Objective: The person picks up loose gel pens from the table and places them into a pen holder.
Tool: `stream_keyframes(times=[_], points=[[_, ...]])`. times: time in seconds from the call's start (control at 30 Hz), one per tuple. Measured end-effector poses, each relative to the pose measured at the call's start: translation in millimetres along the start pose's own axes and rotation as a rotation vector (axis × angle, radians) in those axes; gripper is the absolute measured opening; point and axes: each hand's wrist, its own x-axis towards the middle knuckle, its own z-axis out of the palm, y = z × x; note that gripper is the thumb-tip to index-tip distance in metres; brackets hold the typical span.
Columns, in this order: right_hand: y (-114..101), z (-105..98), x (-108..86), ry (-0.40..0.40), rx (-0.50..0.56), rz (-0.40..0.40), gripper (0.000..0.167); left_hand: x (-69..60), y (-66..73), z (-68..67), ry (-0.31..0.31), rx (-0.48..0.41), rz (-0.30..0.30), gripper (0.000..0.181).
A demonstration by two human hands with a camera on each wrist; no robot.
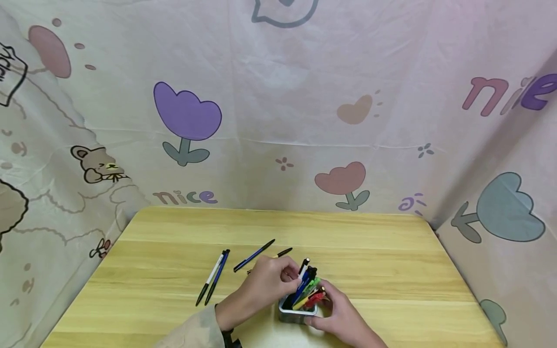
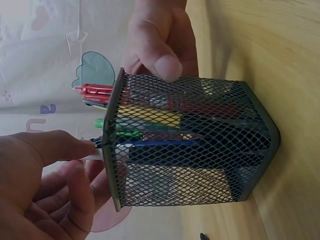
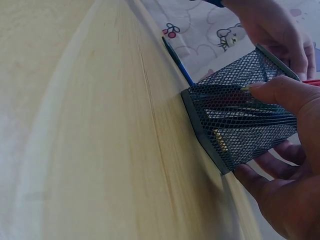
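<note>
A black mesh pen holder [image 2: 195,150] stands upright on the table, filled with several pens in blue, green, yellow and red. My right hand [image 1: 341,314] grips its side, thumb and fingers on opposite faces in the right wrist view. Above the rim, my left hand [image 1: 270,282] pinches a white pen [image 1: 303,268] with a black end between thumb and fingers. In the left wrist view that pen sits at the holder's mouth; the fingers hide much of it, and how deep it reaches I cannot tell.
Left of the holder, a white-and-black pen [image 1: 210,279] and a blue pen [image 1: 218,277] lie side by side. Farther back lie another blue pen [image 1: 254,255] and a black-ended pen [image 1: 285,252], partly behind the left hand. Printed cloth [image 1: 270,169] hangs around the wooden table [image 1: 370,261].
</note>
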Motion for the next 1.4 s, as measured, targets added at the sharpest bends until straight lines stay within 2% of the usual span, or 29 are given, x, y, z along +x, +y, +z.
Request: stream_keyframes(times=[0.17, 0.37, 0.57, 0.77, 0.87, 1.03, 1.2, 1.3, 1.4], points=[[-0.3, 0.0, 0.6, 0.008, -0.009, -0.011, 0.070, 1.3, 0.3, 2.9, -0.032, 0.046, -0.014, 0.007], [-1.1, -0.8, 0.0, -0.002, -0.007, -0.005, 0.069, 1.5, 2.2, 4.0, -0.046, 0.041, -0.036, 0.008], [-0.2, -1.7, -0.6, -0.009, -0.016, 0.010, 0.071, -0.9, 1.3, 0.2, 0.001, 0.015, 0.001, 0.013], [0.8, -2.1, -0.7, 0.002, -0.032, 0.016, 0.072, -1.1, -2.8, -8.8, 0.071, 0.039, 0.038, 0.017], [1.5, -1.8, -0.2, 0.007, -0.038, 0.009, 0.073, -1.2, -5.9, -16.4, 0.083, 0.072, 0.010, 0.019], [1.8, -2.2, -0.3, 0.003, -0.044, 0.020, 0.072, 1.0, -13.0, -36.4, 0.084, 0.173, -0.098, 0.024], [1.2, -2.6, -0.6, -0.013, -0.032, 0.033, 0.072, 0.7, -22.4, -56.8, 0.118, 0.240, -0.206, 0.023], [1.0, -2.7, -0.5, -0.016, -0.028, 0.037, 0.072, -1.3, -27.5, -65.2, 0.130, 0.261, -0.262, 0.023], [1.1, -2.9, -0.3, -0.013, -0.037, 0.040, 0.072, -3.6, -33.2, -70.9, 0.112, 0.291, -0.307, 0.026]])
